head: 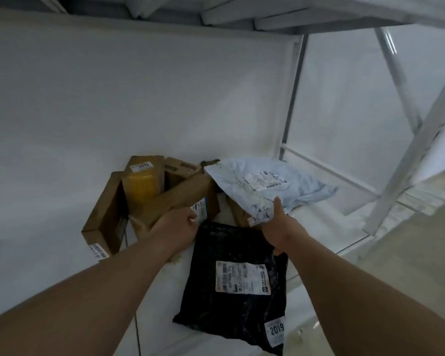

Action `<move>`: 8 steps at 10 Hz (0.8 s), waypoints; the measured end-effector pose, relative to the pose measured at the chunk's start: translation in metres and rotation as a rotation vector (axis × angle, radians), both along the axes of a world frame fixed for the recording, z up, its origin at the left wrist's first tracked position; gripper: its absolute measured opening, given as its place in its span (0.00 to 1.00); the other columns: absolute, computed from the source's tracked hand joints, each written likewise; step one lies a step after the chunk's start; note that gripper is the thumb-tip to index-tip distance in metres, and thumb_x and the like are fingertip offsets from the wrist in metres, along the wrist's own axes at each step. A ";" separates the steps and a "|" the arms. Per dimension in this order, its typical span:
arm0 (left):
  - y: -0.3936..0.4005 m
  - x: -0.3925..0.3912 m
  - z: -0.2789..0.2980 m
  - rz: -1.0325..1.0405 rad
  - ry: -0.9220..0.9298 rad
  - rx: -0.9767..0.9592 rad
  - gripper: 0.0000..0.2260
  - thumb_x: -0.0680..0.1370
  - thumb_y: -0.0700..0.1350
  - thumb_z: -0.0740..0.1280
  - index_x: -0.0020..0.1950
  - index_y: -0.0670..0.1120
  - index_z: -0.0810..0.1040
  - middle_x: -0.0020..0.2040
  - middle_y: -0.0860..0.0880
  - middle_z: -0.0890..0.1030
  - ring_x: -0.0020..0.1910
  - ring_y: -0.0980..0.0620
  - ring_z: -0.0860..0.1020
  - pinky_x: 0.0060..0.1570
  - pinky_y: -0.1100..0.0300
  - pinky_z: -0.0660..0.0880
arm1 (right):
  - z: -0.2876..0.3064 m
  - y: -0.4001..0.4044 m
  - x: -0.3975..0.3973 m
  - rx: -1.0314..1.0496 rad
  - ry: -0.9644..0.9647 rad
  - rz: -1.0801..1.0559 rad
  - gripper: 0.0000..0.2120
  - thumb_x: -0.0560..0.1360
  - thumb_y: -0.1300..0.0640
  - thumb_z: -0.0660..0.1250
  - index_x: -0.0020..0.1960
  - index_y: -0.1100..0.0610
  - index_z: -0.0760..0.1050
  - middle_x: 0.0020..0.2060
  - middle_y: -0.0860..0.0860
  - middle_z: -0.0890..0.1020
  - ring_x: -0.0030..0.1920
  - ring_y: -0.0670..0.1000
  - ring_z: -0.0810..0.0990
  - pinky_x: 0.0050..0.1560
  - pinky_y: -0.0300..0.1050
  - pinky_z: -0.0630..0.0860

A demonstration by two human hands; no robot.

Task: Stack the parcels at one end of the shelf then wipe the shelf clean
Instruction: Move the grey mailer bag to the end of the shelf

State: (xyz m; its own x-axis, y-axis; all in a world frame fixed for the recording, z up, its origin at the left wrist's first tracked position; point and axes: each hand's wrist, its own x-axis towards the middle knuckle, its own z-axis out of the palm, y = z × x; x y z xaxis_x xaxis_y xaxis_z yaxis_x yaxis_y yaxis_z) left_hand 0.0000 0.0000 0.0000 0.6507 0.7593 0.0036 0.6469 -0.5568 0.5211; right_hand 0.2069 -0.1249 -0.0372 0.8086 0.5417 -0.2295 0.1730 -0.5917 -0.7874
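Ahead of my hands, stacking is underway: my left hand [176, 228] grips a box [176, 199], my right hand [278, 228] grasps a pale bag [270, 186]; wiping is not begun.

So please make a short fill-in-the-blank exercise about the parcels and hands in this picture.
1. The right hand grips the pale blue plastic mailer bag with its ____ on top.
2. The flat mailer bag nearest the camera is ____ in colour.
3. The left hand rests on a brown ____ box.

Missing words: thumb; black; cardboard
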 end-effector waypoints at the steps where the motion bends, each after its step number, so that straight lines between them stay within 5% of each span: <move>1: -0.001 0.011 -0.001 -0.053 0.062 -0.100 0.14 0.81 0.49 0.61 0.62 0.47 0.79 0.64 0.46 0.77 0.62 0.48 0.76 0.58 0.62 0.70 | -0.004 -0.005 0.009 -0.189 -0.491 0.269 0.25 0.71 0.39 0.68 0.66 0.48 0.75 0.47 0.43 0.81 0.34 0.45 0.73 0.36 0.29 0.70; 2: -0.003 0.023 0.001 -0.037 0.116 -0.220 0.14 0.81 0.52 0.60 0.58 0.46 0.80 0.59 0.45 0.80 0.55 0.46 0.79 0.59 0.53 0.75 | -0.009 -0.002 0.010 -0.702 -0.684 0.418 0.14 0.81 0.58 0.60 0.65 0.60 0.74 0.64 0.54 0.77 0.62 0.54 0.74 0.65 0.44 0.68; 3: -0.010 0.037 0.006 0.002 0.098 -0.317 0.17 0.82 0.53 0.57 0.62 0.45 0.77 0.57 0.46 0.80 0.50 0.48 0.81 0.55 0.55 0.76 | 0.023 -0.003 0.017 -0.442 -0.503 0.412 0.16 0.81 0.59 0.60 0.67 0.60 0.74 0.66 0.55 0.74 0.64 0.55 0.73 0.59 0.44 0.73; 4: -0.022 0.051 0.012 0.110 -0.033 -0.576 0.22 0.81 0.60 0.54 0.69 0.48 0.70 0.57 0.48 0.78 0.49 0.50 0.79 0.49 0.57 0.75 | 0.045 -0.006 0.020 -0.285 -0.474 0.427 0.16 0.81 0.60 0.59 0.67 0.58 0.74 0.68 0.53 0.73 0.69 0.54 0.71 0.64 0.47 0.72; 5: -0.032 0.066 0.016 0.216 -0.189 -0.799 0.28 0.76 0.69 0.55 0.62 0.48 0.74 0.59 0.48 0.79 0.52 0.47 0.79 0.53 0.52 0.77 | 0.069 -0.017 0.016 -0.141 -0.289 0.452 0.18 0.80 0.56 0.62 0.70 0.55 0.73 0.69 0.52 0.74 0.70 0.53 0.71 0.66 0.42 0.67; 6: -0.041 0.088 0.017 0.329 -0.471 -0.988 0.28 0.73 0.70 0.60 0.56 0.47 0.77 0.54 0.45 0.82 0.51 0.44 0.81 0.50 0.49 0.79 | 0.074 -0.031 0.019 -0.228 -0.233 0.715 0.20 0.79 0.53 0.64 0.71 0.50 0.72 0.70 0.47 0.71 0.71 0.51 0.69 0.68 0.39 0.65; 7: -0.044 0.099 0.012 0.391 -0.719 -1.016 0.15 0.78 0.53 0.67 0.60 0.46 0.77 0.56 0.43 0.82 0.52 0.43 0.81 0.49 0.48 0.79 | 0.075 -0.044 0.014 -0.181 0.150 0.682 0.22 0.78 0.56 0.65 0.71 0.43 0.71 0.64 0.45 0.75 0.66 0.50 0.73 0.69 0.49 0.70; 8: -0.046 0.097 0.008 0.407 -0.824 -0.910 0.13 0.79 0.38 0.66 0.63 0.43 0.77 0.58 0.41 0.81 0.53 0.41 0.81 0.57 0.43 0.77 | 0.070 -0.052 0.018 -0.191 0.310 0.721 0.21 0.79 0.60 0.64 0.69 0.44 0.71 0.58 0.50 0.82 0.60 0.52 0.80 0.69 0.53 0.70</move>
State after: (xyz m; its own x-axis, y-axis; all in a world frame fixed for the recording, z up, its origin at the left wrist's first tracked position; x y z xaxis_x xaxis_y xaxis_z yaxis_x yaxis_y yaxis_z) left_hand 0.0972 -0.0459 0.0078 0.4267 0.8425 -0.3289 -0.0057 0.3661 0.9306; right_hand 0.2251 -0.1773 0.0323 0.1601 0.8345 -0.5272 0.3539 -0.5471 -0.7586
